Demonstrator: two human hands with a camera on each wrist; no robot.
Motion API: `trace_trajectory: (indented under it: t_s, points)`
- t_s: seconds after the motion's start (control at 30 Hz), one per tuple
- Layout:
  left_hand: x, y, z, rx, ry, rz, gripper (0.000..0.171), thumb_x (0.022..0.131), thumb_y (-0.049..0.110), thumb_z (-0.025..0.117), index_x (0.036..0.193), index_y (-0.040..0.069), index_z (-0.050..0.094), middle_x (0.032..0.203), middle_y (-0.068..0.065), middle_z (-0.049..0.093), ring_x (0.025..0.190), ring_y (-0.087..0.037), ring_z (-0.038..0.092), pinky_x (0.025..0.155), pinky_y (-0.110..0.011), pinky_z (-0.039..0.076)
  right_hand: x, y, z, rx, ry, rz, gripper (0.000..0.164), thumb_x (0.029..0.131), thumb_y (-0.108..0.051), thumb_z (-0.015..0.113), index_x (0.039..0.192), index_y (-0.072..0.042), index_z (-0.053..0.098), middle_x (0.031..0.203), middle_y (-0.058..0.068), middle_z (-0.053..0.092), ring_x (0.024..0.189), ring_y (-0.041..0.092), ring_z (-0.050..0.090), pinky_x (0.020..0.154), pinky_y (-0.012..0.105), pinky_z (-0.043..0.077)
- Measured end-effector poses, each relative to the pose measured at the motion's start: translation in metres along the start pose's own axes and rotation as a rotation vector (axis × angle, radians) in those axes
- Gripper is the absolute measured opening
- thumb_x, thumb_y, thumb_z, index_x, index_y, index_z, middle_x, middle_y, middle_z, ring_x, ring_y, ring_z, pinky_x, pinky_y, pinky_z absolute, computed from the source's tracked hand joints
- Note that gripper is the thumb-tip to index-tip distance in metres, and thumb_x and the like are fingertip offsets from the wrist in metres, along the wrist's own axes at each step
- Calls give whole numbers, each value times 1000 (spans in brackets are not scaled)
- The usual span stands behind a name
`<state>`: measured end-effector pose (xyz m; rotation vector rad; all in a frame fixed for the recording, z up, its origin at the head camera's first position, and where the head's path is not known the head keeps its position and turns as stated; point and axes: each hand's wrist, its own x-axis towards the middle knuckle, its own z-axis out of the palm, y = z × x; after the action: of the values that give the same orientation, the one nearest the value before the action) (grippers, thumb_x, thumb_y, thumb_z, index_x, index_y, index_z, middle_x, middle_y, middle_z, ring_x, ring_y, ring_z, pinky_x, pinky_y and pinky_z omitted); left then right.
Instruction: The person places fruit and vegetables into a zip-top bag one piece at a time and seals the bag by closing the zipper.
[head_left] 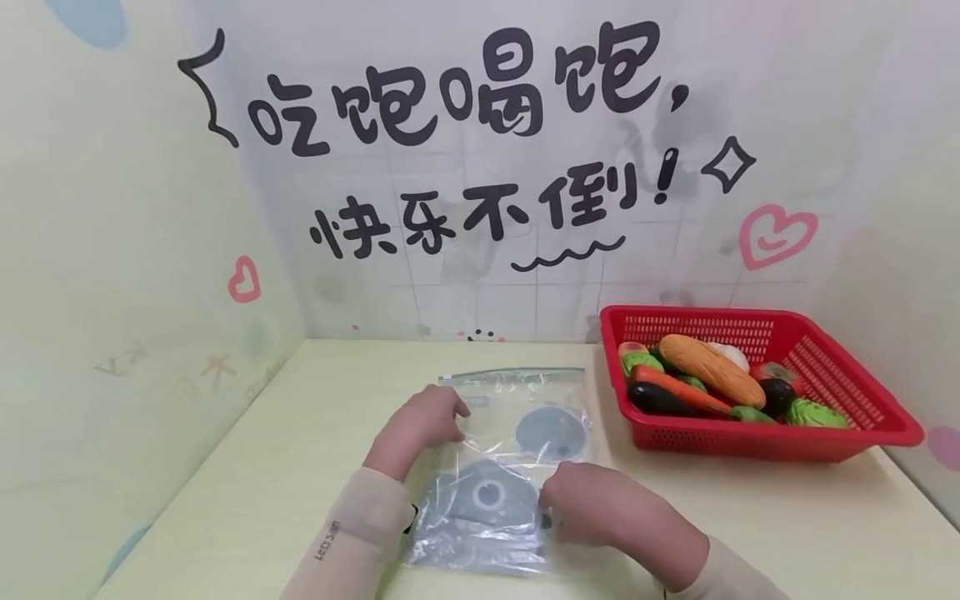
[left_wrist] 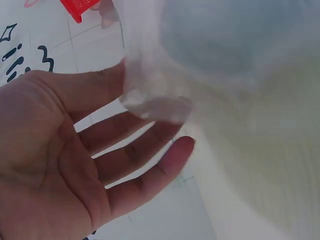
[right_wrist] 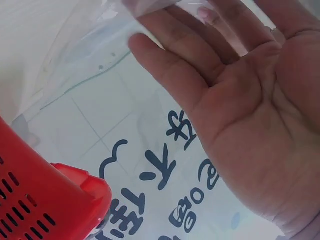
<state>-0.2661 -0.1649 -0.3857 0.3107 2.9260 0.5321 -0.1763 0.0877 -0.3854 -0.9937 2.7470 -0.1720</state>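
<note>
A clear zip-top bag (head_left: 517,392) with blue-grey printed shapes lies on the pale table, its zip edge toward the back wall. At its left side my left hand (head_left: 427,417) pinches the edge, thumb and forefinger on the plastic. In the left wrist view, the other fingers (left_wrist: 150,177) of that hand spread behind the film. My right hand (head_left: 600,508) holds the bag's right edge lower down, nearer to me. The right wrist view shows its fingertips at the plastic (right_wrist: 95,40), partly hidden by it.
A red perforated basket (head_left: 750,442) stands at the back right, close to the bag. It holds several vegetables, among them a long orange-brown one (head_left: 712,369), an eggplant (head_left: 656,398) and leafy green ones (head_left: 816,413). Walls with printed lettering (head_left: 495,208) enclose the table's back and sides.
</note>
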Motion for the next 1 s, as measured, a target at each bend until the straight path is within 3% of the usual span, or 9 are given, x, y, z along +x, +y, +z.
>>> trace_trajectory:
  t_s: [0.07,0.17,0.23,0.33,0.47,0.6,0.77,0.87,1.0]
  points:
    - [-1,-1,-7,6,35,11,29,88,5,81,117,7,81,119,-10,80,113,-30,75,98,-46,62,0,-2,-4,-1,-1,-35,13,86,-17,83,99,-20,82,86,-7,76,79,11,67,93,40,60]
    - [-5,0,-21,18,97,7,26,95,7,76,120,11,81,121,-9,80,100,-23,75,86,-41,63,-2,-3,-14,-13,20,-9,36,91,-33,83,123,-18,77,118,-2,80,118,21,72,126,60,38]
    - [-9,3,-31,13,152,5,27,98,10,73,124,14,80,126,-9,78,90,-25,75,76,-40,62,-6,-2,-24,7,46,46,49,93,-39,81,136,-17,72,135,3,74,133,28,66,130,66,29]
    - [-18,11,-48,-3,287,41,27,100,12,71,126,16,79,131,-9,77,94,-30,77,73,-42,62,-15,4,-42,64,97,113,57,96,-42,78,144,-15,67,146,7,68,138,33,63,125,63,40]
    - [-35,22,-67,-98,512,139,26,101,9,69,124,15,79,132,-8,77,125,-34,73,101,-50,62,-30,13,-70,129,218,146,59,99,-47,74,148,-16,63,152,8,63,139,35,62,111,60,54]
    - [-49,21,-83,-280,639,222,23,101,4,69,120,12,80,132,-8,77,132,-31,69,116,-51,53,-46,19,-96,174,578,98,43,102,-30,74,140,-14,68,145,11,65,135,37,61,105,61,58]
    - [-54,8,-95,-439,627,318,19,100,3,71,115,10,81,126,-6,79,128,-25,72,114,-46,55,-61,32,-116,191,1112,-5,27,95,1,74,120,-9,78,114,12,72,104,23,65,88,12,55]
    - [-52,4,-95,-532,573,393,19,99,0,71,114,8,80,125,-8,79,127,-17,71,120,-39,50,-63,42,-117,255,1104,-58,28,94,4,75,119,-9,78,110,9,75,98,13,67,84,-3,45]
    - [-51,6,-90,-622,530,500,19,98,-5,70,112,2,79,125,-13,78,123,-1,70,121,-28,47,-62,49,-116,478,891,-65,29,100,-9,73,128,-15,76,117,3,75,96,6,69,80,10,58]
